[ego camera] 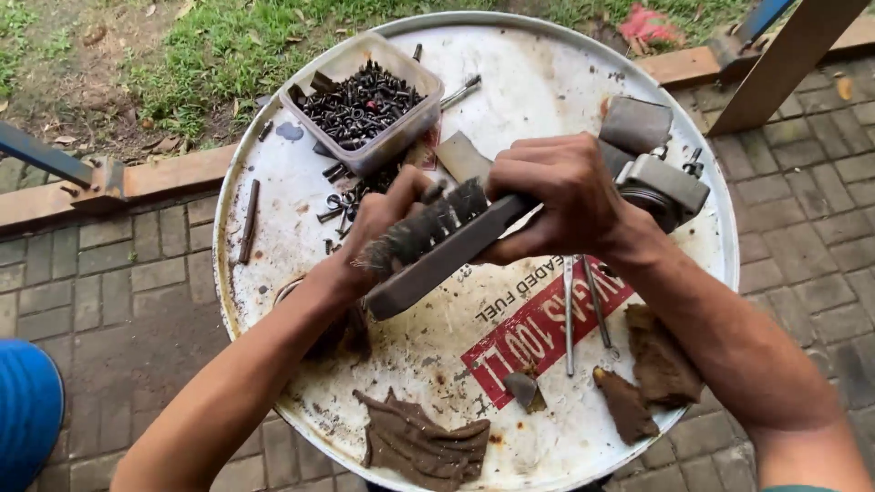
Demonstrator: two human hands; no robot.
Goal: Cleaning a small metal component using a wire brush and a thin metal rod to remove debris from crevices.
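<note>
The right hand (561,205) is closing fully around the upper part of a long grey metal bar (437,266), which is running on a slant from a boxy metal block (663,187) at the upper right down to its free end at the lower left, above a white drum top (547,82). The left hand (387,223) is gripping a dark, worn brush (424,232), laying it along the bar's top face just left of the right hand. A plastic tub of black screws (360,102) is sitting beyond, well apart.
</note>
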